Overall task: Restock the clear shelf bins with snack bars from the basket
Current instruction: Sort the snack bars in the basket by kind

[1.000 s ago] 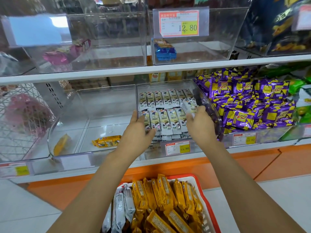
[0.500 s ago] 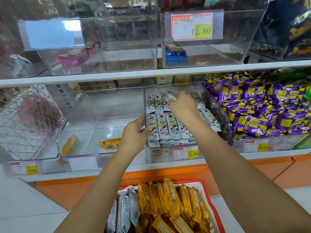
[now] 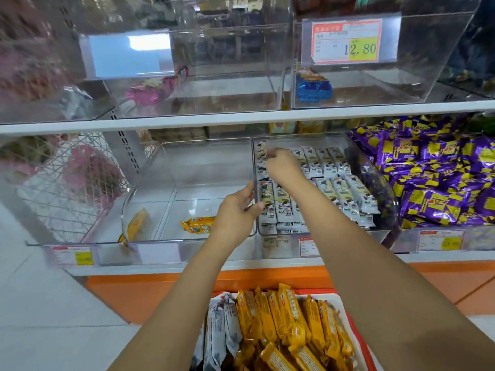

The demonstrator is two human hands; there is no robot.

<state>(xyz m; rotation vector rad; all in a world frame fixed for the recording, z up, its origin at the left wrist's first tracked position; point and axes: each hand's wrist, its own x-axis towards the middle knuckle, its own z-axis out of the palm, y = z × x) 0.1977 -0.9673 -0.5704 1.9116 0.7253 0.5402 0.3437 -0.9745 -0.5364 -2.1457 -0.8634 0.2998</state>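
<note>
Your right hand [image 3: 281, 167] has crossed to the back-left corner of the bin [image 3: 278, 243], grip pinched narrow on a white bar [image 3: 262, 156] it tucks into the row, while your left hand [image 3: 235, 210] clasps the bin wall and plenty remain in the basket [image 3: 337, 298].

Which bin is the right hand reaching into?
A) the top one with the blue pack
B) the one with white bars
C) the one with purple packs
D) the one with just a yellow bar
B: the right hand is curled over the white bars at the back left of their bin on the lower shelf.
</note>
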